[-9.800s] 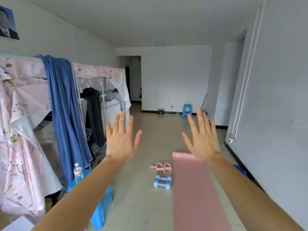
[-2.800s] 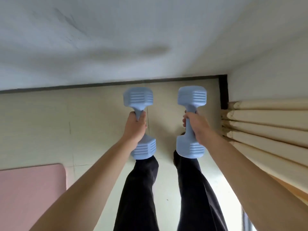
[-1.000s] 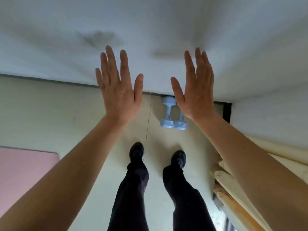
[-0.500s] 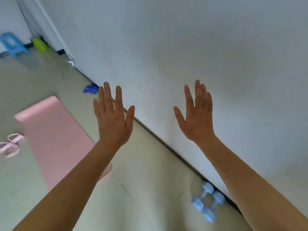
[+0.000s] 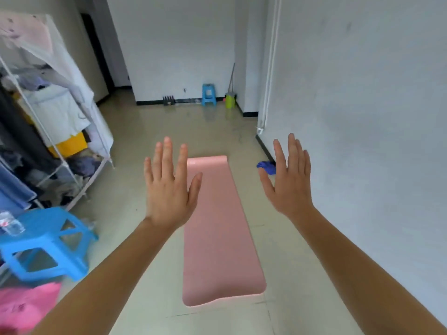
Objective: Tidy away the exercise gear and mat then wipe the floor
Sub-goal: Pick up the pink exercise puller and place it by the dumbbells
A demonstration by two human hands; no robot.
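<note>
Hands, nearest. Left hand (image 5: pixel 169 189) and right hand (image 5: pixel 290 187) were raised palms-forward, fingers straight and spread apart, holding nothing.

Task item. The long pink foam exercise mat (image 5: pixel 217 238) lay flat and fully unrolled on the floor, running from 6 o'clock toward 12 o'clock between the two forearms.

Progress, as a judgement. No loose exercise gear showed on the visible floor, though the left hand hid a patch of it. The mat was not yet rolled and no wiping had begun, so the larger part appeared to remain. A crumpled dark-blue cloth (image 5: pixel 266 166) at 1 o'clock, against the skirting, looked a likely wiping rag.

Surface. Pale glossy tiled floor (image 5: pixel 135 189).

Room:
- Bright blue plastic stool (image 5: pixel 46 240) at 8 o'clock, bearing a clear water bottle (image 5: pixel 11 224).
- White-framed, fabric-covered clothes rack (image 5: pixel 48 117) at 10 o'clock.
- Plain white wall (image 5: pixel 362 117) at 3 o'clock.
- Small blue stool (image 5: pixel 208 94) and green bucket (image 5: pixel 230 100) at 12 o'clock, farthest.
</note>
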